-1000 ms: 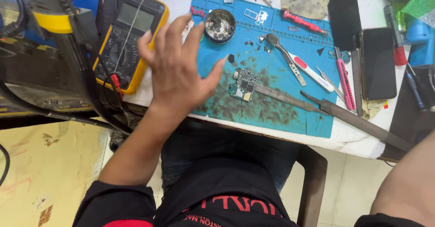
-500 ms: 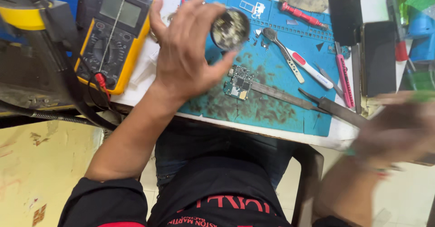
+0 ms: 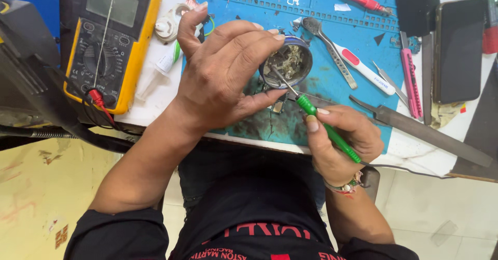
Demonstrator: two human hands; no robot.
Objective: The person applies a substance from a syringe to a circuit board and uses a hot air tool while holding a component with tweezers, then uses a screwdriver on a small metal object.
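The small round tin looked like dull metal; the green-handled tool was glossy plastic; the blue mat appeared matt, rubbery.

The small round tin is a shallow metal container, open at the top, filled with a tangled, dull grey-gold mass and rimmed in a bluish band. It sits upright on the blue mat, with part of its near rim hidden by fingers. The green-handled tool is slim, with a bright green grip and a thin metal shaft that ends in a fine tip; it lies tilted, handle low and away from the tin, tip pointing up into the tin's contents. The small circuit board lies flat on the mat just below the tin, dark and partly covered.
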